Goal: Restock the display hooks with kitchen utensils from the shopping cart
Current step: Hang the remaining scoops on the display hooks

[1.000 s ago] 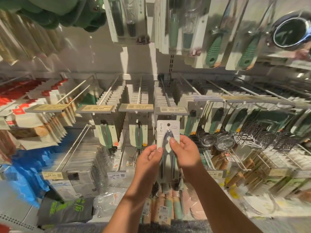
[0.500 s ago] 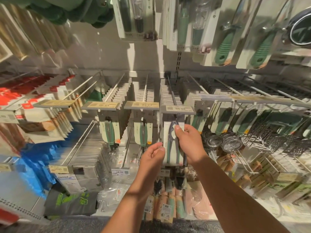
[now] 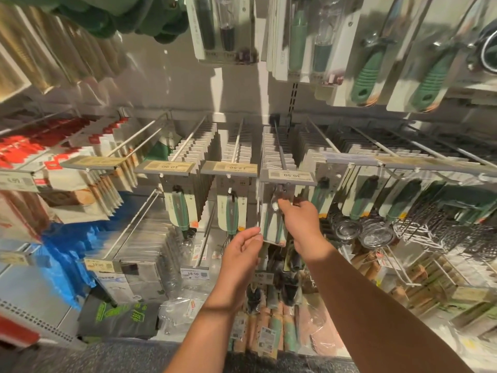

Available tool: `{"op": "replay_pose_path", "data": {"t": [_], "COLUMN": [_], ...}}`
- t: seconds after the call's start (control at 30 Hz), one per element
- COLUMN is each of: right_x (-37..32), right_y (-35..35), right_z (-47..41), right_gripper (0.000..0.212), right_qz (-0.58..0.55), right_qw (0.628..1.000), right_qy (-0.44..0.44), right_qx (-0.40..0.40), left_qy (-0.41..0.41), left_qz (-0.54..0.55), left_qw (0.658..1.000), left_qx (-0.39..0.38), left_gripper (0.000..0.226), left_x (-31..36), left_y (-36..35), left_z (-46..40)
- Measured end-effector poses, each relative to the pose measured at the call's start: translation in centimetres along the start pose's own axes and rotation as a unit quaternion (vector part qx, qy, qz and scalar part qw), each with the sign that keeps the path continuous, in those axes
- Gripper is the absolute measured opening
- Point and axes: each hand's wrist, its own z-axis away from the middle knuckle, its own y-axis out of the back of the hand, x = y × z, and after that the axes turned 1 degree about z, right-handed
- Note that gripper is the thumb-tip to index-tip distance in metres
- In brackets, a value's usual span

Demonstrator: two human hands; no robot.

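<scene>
The carded utensil [image 3: 271, 224], a metal tool with pale green handles on a white backing card, hangs at the front end of the display hook [image 3: 279, 154], directly under the price tag reading 30.50 [image 3: 287, 176]. The right hand [image 3: 302, 224] holds its upper part: the thumb and fingers [image 3: 282, 204] pinch the card near the tool's metal head, just below the tag. The left hand [image 3: 243, 251] is at the card's lower left corner, its fingertips closed on that edge, the other fingers loosely curled.

Behind the tag, more white cards fill the same hook back toward the wall. Left of the tag, two neighbouring hooks carry green-handled utensils [image 3: 231, 214] under tags reading 13.50 [image 3: 230, 168] and 10.90 [image 3: 165, 166]. Right of the tag hang further green-handled tools, then small mesh strainers [image 3: 373, 234] and wire whisks. Above the tag, large blister packs with green grips [image 3: 365, 76] hang from an upper row. Below the tag, under the forearms, lie packaged items with barcodes, and far to its left are red-and-white packets and blue bags [image 3: 64, 251].
</scene>
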Motion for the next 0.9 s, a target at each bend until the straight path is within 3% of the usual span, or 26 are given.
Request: {"op": "replay_pose_path", "data": {"t": [0.23,0.33,0.53,0.7,0.9], "right_x": [4.2,4.9,8.1,12.7,17.0], "right_y": [4.0,7.2,17.2,24.4,29.0], "right_z": [2.4,3.4,6.2,12.8,24.1], "right_gripper": [0.047,0.033,0.023,0.026,0.026], "right_qz": [0.02,-0.003,-0.072,-0.131,-0.199], "right_qw": [0.999,0.999,0.988,0.934,0.82], "right_qy": [-0.001,-0.03,-0.1,-0.184,-0.263], "right_qx": [-0.04,-0.044,0.096,0.278,0.468], "left_qy": [0.005,0.008,0.095,0.16,0.186], "left_qz": [0.055,0.003,-0.059,-0.155,-0.299], "left_qw": [0.998,0.994,0.975,0.915,0.79], "left_qx": [-0.033,-0.107,-0.192,-0.335,-0.502], "left_gripper": [0.029,0.013,0.015,0.013,0.007], "left_x": [-1.3,-2.0,-6.1,-10.3,-15.7], "left_y": [-1.6,-4.4,-12.8,-19.5,-24.3], "left_z": [0.1,-0.5,-1.2,1.2,6.5]}}
